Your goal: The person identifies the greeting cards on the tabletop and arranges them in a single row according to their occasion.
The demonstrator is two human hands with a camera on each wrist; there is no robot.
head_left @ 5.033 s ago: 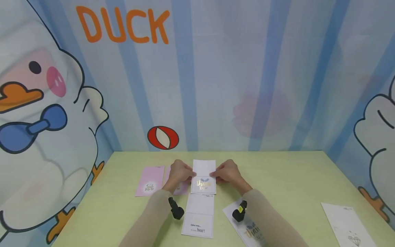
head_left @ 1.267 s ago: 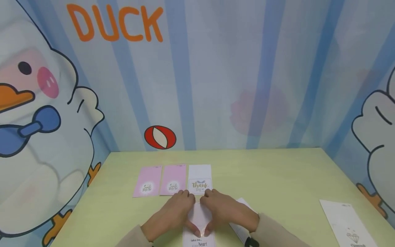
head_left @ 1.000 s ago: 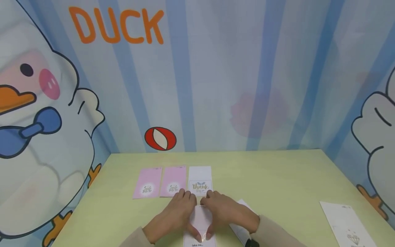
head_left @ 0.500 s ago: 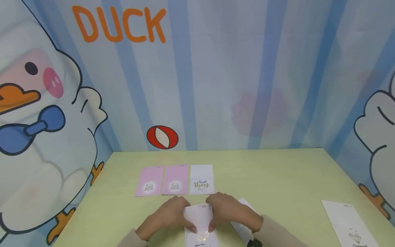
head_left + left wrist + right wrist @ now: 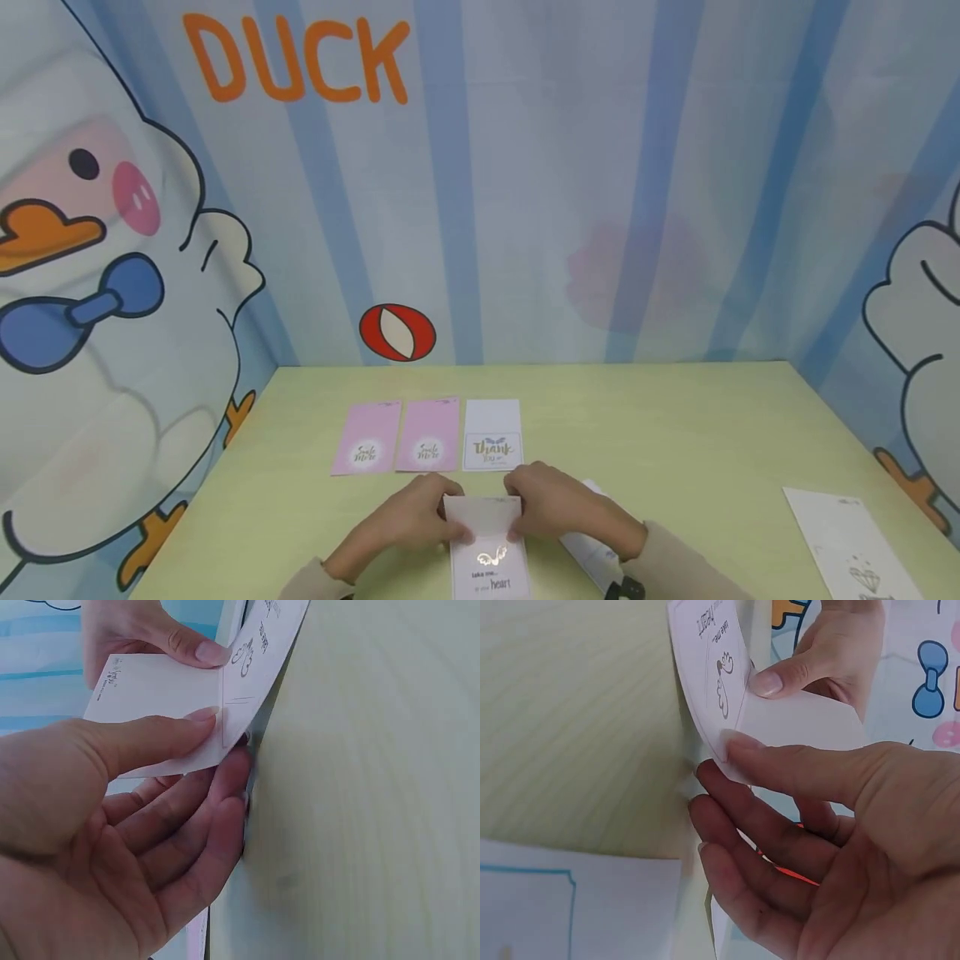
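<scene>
A white card (image 5: pixel 489 521) with gold wings and the words "take me... heart" lies near the table's front edge, its upper part bent up along a crease. My left hand (image 5: pixel 416 512) pinches its left edge, thumb on the face and fingers behind. At the right edge my right hand (image 5: pixel 555 504) pinches it the same way. The left wrist view shows the blank upper part of the card (image 5: pixel 165 686) tilted off the table. In the right wrist view, the printed part of the card (image 5: pixel 720 682) slopes down to the tabletop.
Two pink "Smile More" cards (image 5: pixel 367 437) and a white "Thank You" card (image 5: pixel 492 435) form a row farther back. Another white card (image 5: pixel 596 558) lies partly under my right forearm. A white card with a diamond (image 5: pixel 855 542) lies at far right. A duck-print cloth (image 5: pixel 525 183) hangs behind.
Both hands have let go of the "Thank You" card, now flat beside the pink ones, and come nearer to grip the wings card. Its upper part has since been bent upward.
</scene>
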